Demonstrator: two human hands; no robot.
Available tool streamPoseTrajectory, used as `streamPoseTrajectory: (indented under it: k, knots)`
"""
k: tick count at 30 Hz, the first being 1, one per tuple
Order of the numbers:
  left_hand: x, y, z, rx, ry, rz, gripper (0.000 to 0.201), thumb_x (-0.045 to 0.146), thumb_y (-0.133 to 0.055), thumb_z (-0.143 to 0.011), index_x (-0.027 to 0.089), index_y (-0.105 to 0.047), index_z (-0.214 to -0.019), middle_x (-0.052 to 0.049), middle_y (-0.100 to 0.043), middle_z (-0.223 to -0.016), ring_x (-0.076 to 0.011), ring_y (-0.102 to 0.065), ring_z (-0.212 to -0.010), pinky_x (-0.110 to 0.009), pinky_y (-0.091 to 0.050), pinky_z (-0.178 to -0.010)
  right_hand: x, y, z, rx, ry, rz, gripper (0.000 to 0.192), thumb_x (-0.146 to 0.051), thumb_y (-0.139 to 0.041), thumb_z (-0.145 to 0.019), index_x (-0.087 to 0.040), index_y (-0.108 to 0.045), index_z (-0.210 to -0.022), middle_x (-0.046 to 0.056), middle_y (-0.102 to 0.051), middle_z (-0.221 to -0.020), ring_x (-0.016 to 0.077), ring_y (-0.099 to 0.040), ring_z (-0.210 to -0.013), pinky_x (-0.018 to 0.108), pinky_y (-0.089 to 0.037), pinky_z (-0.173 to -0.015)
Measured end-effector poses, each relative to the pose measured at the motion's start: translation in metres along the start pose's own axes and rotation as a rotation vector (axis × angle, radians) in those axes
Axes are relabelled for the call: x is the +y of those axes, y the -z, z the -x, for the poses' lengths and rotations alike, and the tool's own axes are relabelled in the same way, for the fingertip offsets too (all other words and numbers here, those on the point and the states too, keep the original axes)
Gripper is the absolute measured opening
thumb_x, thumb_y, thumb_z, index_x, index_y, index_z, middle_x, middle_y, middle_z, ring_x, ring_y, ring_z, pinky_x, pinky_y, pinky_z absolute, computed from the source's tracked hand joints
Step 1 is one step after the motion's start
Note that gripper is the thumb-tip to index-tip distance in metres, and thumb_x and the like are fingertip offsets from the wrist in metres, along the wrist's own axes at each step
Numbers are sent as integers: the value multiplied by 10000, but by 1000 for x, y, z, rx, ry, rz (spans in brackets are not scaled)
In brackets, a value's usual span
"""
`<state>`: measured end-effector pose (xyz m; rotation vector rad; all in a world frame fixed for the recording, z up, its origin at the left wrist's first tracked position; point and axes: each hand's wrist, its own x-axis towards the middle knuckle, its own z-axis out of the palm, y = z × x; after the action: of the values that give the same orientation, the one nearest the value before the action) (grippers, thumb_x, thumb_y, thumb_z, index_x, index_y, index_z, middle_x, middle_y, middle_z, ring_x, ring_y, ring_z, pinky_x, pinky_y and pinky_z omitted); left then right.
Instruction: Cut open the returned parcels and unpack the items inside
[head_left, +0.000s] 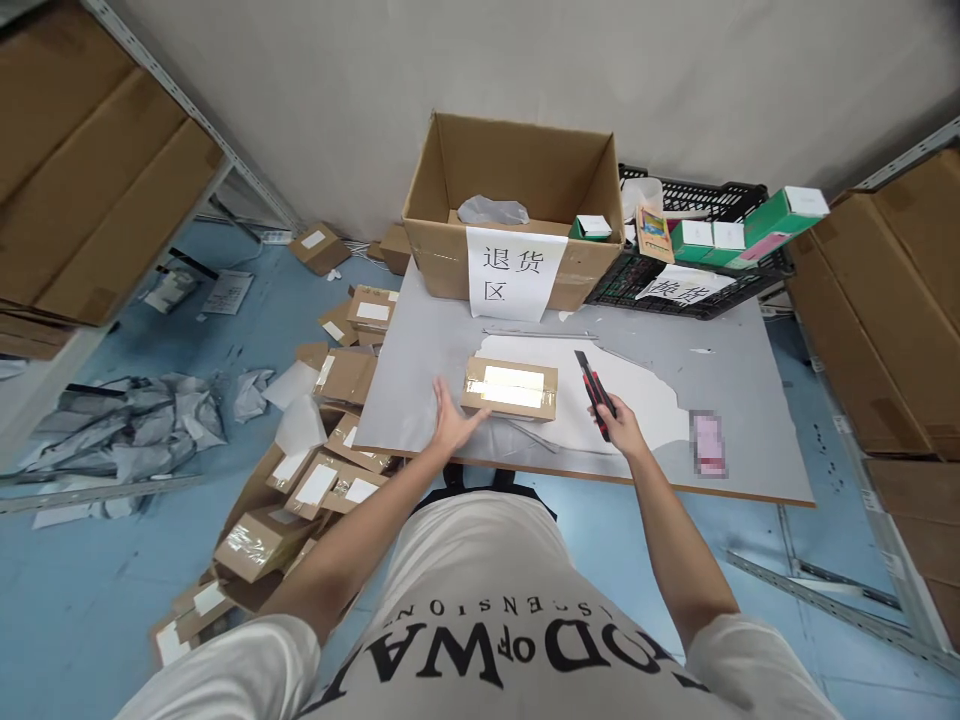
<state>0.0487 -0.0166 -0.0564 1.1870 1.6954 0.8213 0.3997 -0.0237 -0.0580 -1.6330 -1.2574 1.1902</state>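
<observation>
A small taped cardboard parcel (511, 388) with a white label lies on the grey table (750, 400), near its front edge. My left hand (452, 420) rests flat on the table with fingers spread, touching the parcel's left end. My right hand (621, 425) is to the right of the parcel and grips a red and black box cutter (592, 388) that points away from me.
A large open cardboard box (517, 200) with a paper sign stands at the table's back. A black crate (697, 250) with green boxes is at the back right. Several small parcels (315, 480) are heaped on the floor at left. Shelving with cartons lines both sides.
</observation>
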Motion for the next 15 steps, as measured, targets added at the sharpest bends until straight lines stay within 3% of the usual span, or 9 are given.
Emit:
streamPoseTrajectory:
  k: [2,3,5,7,10,12,15]
  knots:
    - [-3,-10,27,-42,356,401,903,719,-563,-683,225,-283,-1385,-137,-164,-1526,-293,-105,-1415,-416,-206,-1105,-17,-10,-32,-25,88,108,524,-622,-552,-756,-190,-563,-1054,68,-637,-862,173,-546,-690,311,-468,-614]
    - [-3,-16,38,-121,500,584,792,735,-496,-721,230,-369,-1318,-145,-266,-1485,-301,-176,-1397,-431,-268,-1068,-25,-15,-47,-63,108,132,519,-622,-542,-762,-192,-566,-1051,59,-634,-852,168,-536,-677,304,-457,-606]
    - [0,-29,51,-237,636,870,624,729,-408,-778,218,-503,-1122,-146,-457,-1332,-290,-321,-1332,-401,-374,-979,-38,-25,-75,-174,112,139,508,-618,-535,-770,-199,-563,-1056,29,-618,-784,150,-511,-623,284,-433,-571]
    - [8,-42,54,-273,651,1063,552,721,-357,-806,212,-539,-920,-110,-571,-1119,-247,-458,-1212,-328,-433,-888,-46,-37,-96,-254,91,127,485,-610,-546,-767,-204,-568,-1030,4,-601,-718,138,-494,-588,264,-414,-548]
    - [20,-56,46,-240,630,1223,568,737,-286,-814,215,-502,-759,-55,-577,-898,-187,-542,-1051,-263,-447,-821,-49,-53,-112,-321,21,54,446,-596,-582,-750,-212,-572,-977,5,-631,-742,137,-523,-612,254,-422,-563]
    - [26,-62,40,-220,623,1271,600,758,-245,-805,218,-497,-742,-51,-572,-893,-179,-533,-1055,-263,-440,-841,-46,-62,-115,-364,-40,-17,429,-580,-620,-729,-214,-570,-947,22,-666,-820,146,-566,-667,259,-445,-602]
    - [29,-66,36,-209,614,1293,630,769,-233,-798,228,-551,-854,-73,-572,-1091,-192,-448,-1202,-303,-406,-933,-38,-72,-111,-370,-109,-111,416,-557,-658,-705,-215,-560,-921,36,-689,-888,157,-607,-716,270,-471,-637]
